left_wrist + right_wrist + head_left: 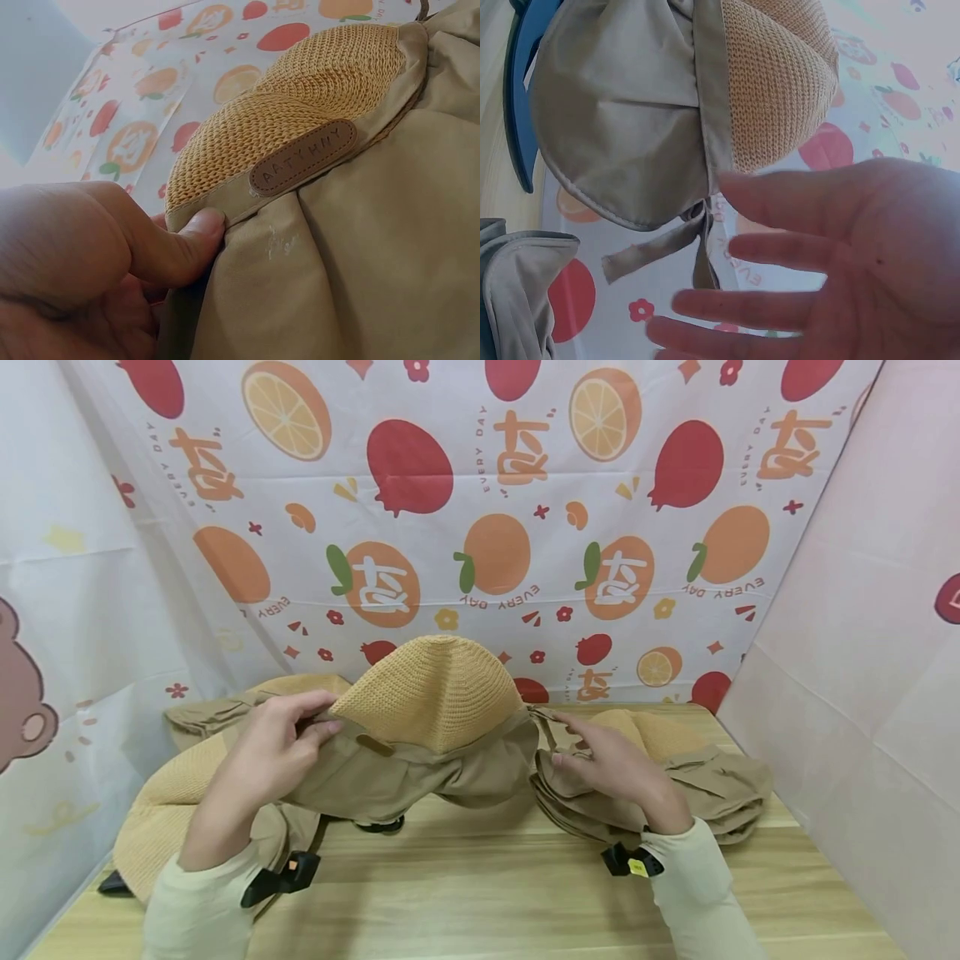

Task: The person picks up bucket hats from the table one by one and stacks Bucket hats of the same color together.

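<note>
A sun hat (435, 693) with a yellow knitted crown and a khaki cloth brim is held up in the middle of the head view. My left hand (262, 760) pinches its left side where crown meets brim; in the left wrist view the thumb presses on the cloth band near a brown label (304, 157). At the hat's right end is my right hand (618, 764). The right wrist view shows its fingers straight and spread, the thumb tip close to the band's edge; whether it touches cannot be told. Cloth ties (660, 251) hang from that end.
More such hats lie around: one hat (172, 785) at the left, one behind it, and a pile with khaki brims (720, 785) at the right. A black curved object (381, 824) shows under the held hat on the wooden table (450, 885). Fruit-printed cloth (495, 635) hangs behind.
</note>
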`<state>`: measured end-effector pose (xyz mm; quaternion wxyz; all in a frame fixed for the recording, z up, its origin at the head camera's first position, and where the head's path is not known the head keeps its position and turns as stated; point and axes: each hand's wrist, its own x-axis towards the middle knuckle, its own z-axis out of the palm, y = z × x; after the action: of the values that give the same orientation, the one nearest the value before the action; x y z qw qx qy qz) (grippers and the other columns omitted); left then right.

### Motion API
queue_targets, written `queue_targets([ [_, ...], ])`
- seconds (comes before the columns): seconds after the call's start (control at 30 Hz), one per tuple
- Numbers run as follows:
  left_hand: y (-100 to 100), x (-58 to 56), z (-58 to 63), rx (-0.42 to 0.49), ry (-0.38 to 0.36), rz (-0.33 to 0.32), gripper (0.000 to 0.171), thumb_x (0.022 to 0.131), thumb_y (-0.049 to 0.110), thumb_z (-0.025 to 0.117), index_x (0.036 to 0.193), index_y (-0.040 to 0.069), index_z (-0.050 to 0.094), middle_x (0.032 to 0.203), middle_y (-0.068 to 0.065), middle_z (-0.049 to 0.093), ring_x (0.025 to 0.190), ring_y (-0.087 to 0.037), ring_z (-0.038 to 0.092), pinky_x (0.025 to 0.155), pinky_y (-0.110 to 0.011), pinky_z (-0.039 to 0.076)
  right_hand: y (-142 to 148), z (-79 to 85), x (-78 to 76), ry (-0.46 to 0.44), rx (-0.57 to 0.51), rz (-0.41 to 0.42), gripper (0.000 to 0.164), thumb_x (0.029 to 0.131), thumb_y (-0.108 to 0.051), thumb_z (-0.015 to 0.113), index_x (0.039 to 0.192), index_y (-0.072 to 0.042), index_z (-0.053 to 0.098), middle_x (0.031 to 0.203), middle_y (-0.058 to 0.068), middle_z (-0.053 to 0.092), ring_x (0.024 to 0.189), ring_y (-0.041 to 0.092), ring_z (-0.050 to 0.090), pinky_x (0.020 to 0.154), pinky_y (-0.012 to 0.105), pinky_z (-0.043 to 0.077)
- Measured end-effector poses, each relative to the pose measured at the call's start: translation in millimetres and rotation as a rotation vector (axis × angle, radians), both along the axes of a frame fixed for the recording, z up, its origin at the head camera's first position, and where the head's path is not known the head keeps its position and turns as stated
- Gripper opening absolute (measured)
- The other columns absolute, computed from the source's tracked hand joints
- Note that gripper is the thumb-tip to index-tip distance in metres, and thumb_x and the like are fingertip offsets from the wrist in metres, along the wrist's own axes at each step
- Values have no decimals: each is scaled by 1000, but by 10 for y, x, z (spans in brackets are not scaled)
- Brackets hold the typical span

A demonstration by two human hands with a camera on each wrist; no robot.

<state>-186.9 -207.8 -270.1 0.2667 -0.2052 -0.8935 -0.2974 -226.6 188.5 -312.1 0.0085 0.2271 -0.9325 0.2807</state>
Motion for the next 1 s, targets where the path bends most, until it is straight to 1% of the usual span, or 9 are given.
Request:
queue_targets([
  [0.13, 5, -3, -1, 6, 6, -7, 17, 90, -5, 71, 92, 12, 74, 71, 3, 57, 64, -2, 42, 59, -20, 33, -18, 8, 0, 97, -50, -81, 61, 101, -18, 67, 156, -6, 43, 155, 21, 51, 140, 44, 52, 111, 60, 45],
  [0.2, 19, -4, -6, 13, 6, -16, 18, 89, -6, 72, 94, 11, 74, 73, 2, 60, 65, -1, 43, 59, -19, 34, -30, 13, 0, 145, -61, -102, 61, 99, -17, 68, 154, -5, 46, 156, 20, 51, 144, 42, 48, 114, 60, 42],
  [0.27, 40, -5, -12, 36, -4, -48, 19, 89, -8, 71, 95, 9, 75, 76, 0, 64, 66, 0, 44, 59, -18, 36, -41, 13, -1, 155, -66, -102, 59, 98, -18, 70, 152, -6, 49, 153, 19, 53, 130, 40, 59, 109, 57, 46],
  [0.43, 118, -19, -35, 105, -22, -148, 21, 89, -14, 68, 100, 2, 76, 83, -6, 70, 70, 0, 48, 62, -16, 39, -69, -4, -13, 115, -63, -41, 55, 99, -20, 69, 149, -5, 52, 149, 19, 59, 121, 37, 66, 104, 53, 51],
  [0.5, 155, -29, -47, 97, -8, -143, 22, 88, -13, 69, 101, 4, 77, 84, -5, 71, 71, -1, 49, 63, -16, 39, -79, -23, -26, 116, -67, -8, 54, 100, -18, 68, 149, -4, 52, 148, 18, 59, 134, 37, 60, 108, 55, 49],
  [0.57, 192, -40, -61, 89, -4, -134, 23, 89, -12, 69, 102, 5, 77, 85, -5, 72, 70, -2, 49, 63, -16, 39, -82, -45, -40, 126, -66, 11, 51, 100, -17, 69, 147, -3, 55, 145, 17, 62, 133, 36, 60, 108, 54, 50],
  [0.67, 237, -50, -82, 74, -5, -116, 24, 89, -11, 70, 104, 6, 78, 86, -4, 72, 71, -3, 49, 64, -17, 39, -84, -68, -53, 127, -73, 16, 42, 99, -16, 70, 138, -5, 62, 134, 14, 69, 124, 33, 66, 103, 52, 53],
  [0.83, 280, -56, -105, 77, -27, -114, 23, 90, -10, 69, 106, 5, 77, 82, -3, 69, 68, -3, 47, 61, -19, 39, -69, -60, -44, 119, -82, -38, 21, 93, -20, 77, 113, -11, 74, 110, 9, 76, 101, 25, 72, 89, 45, 59],
  [1.0, 282, -68, -110, 63, -67, -96, 21, 92, -6, 69, 108, 6, 77, 79, -2, 66, 67, -5, 47, 61, -22, 40, -51, -25, -28, 156, -123, -87, 14, 88, -18, 83, 100, -14, 78, 99, 5, 78, 92, 22, 74, 82, 41, 60],
])
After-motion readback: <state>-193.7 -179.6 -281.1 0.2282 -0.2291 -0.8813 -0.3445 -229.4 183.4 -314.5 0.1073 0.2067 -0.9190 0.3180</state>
